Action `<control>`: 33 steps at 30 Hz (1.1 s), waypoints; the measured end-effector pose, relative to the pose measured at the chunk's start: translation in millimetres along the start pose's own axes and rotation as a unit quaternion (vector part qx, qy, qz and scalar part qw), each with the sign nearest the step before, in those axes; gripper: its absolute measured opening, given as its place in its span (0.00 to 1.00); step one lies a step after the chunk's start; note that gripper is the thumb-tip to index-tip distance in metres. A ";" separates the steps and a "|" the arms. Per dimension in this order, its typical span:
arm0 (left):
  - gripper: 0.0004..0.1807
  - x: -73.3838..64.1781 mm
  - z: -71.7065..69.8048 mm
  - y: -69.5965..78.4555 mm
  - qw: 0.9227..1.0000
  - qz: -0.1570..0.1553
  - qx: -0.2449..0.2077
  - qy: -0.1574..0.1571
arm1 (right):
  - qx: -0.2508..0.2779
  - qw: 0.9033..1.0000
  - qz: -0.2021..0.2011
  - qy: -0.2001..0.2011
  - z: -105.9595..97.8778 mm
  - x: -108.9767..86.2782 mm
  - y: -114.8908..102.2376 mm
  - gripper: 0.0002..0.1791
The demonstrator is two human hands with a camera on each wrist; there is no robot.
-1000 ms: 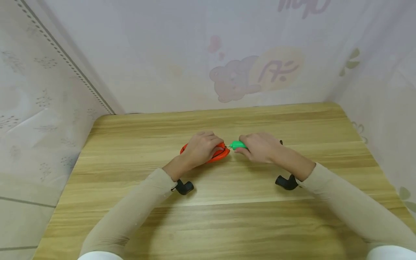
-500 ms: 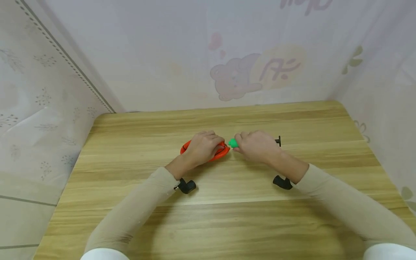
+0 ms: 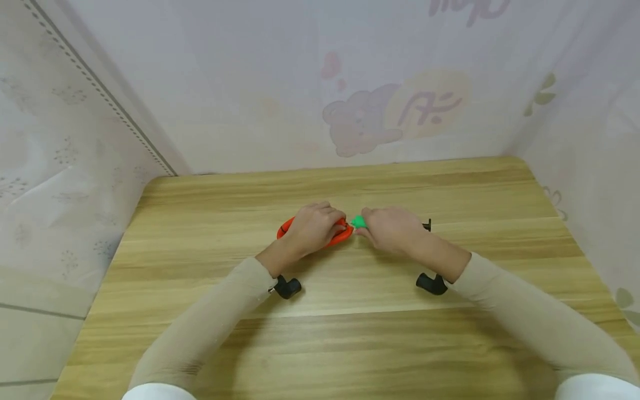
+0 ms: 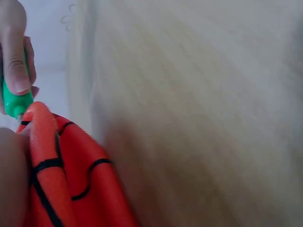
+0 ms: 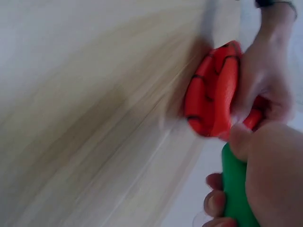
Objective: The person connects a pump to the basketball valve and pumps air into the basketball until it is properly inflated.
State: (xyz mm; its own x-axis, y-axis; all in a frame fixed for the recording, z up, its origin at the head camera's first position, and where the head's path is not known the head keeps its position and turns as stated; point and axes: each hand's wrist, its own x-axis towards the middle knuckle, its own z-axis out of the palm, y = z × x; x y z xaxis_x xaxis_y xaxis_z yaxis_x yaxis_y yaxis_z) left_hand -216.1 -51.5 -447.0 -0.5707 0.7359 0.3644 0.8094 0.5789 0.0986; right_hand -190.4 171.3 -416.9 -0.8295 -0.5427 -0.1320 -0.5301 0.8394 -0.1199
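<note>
My left hand (image 3: 314, 225) grips a deflated red rubber ball (image 3: 340, 238) with black lines, like a small basketball. The ball is folded in on itself, and its far part is hidden under my hand. In the left wrist view its folded rim (image 4: 47, 161) shows up close. My right hand (image 3: 395, 229) holds a green hand pump (image 3: 358, 221) by its barrel, most of which my fingers cover. From the pump's tip a short metal needle (image 4: 20, 116) meets the ball's edge; how deep it sits I cannot tell. Behind my right hand sticks out the pump's black handle (image 3: 427, 225).
Both hands work just above a wood-grain table (image 3: 330, 339). A pale printed curtain (image 3: 260, 89) borders the table at the back and sides. Black wrist mounts (image 3: 288, 288) jut from under both sleeves.
My right hand has shifted slightly left with the pump, bringing its green tip nearer the ball, so less needle shows. The black handle is more visible. My left hand stays nearly still.
</note>
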 end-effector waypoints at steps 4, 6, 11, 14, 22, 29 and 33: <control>0.11 -0.6 -6.7 0.5 0.999 -0.039 -0.029 -0.021 | -0.023 0.999 -0.003 0.030 0.4 -5.1 0.7 0.20; 0.13 0.8 -7.6 2.1 0.997 -0.058 -0.035 -0.032 | -0.028 0.998 0.003 0.048 2.8 -8.6 1.4 0.20; 0.17 -0.6 -8.1 4.2 0.995 -0.085 -0.026 -0.044 | -0.037 0.996 0.028 0.082 10.6 -11.7 -5.4 0.20; 0.19 -0.4 -7.9 4.4 0.994 -0.098 -0.021 -0.048 | -0.045 0.994 0.037 0.095 12.8 -11.8 -9.9 0.21; 0.10 -0.4 -4.4 1.3 0.995 -0.090 -0.015 -0.033 | -0.051 0.994 0.004 0.097 10.6 -10.8 -9.1 0.21; 0.08 -1.6 1.5 -3.6 0.999 -0.039 -0.013 -0.009 | -0.054 0.995 -0.030 0.073 4.7 -4.9 -1.5 0.21; 0.07 -2.6 2.7 -4.8 1.000 -0.025 -0.011 -0.001 | -0.040 0.997 -0.035 0.051 1.6 -0.3 -0.2 0.22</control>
State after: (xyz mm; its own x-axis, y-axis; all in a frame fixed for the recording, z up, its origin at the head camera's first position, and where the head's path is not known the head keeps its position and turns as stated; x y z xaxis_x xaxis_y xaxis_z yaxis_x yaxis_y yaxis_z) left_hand -218.8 -55.3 -451.0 -0.6113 0.7064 0.3568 0.7822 0.6078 0.1368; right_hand -189.7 171.3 -418.4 -0.8015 -0.5975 -0.0242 -0.5961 0.8016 -0.0458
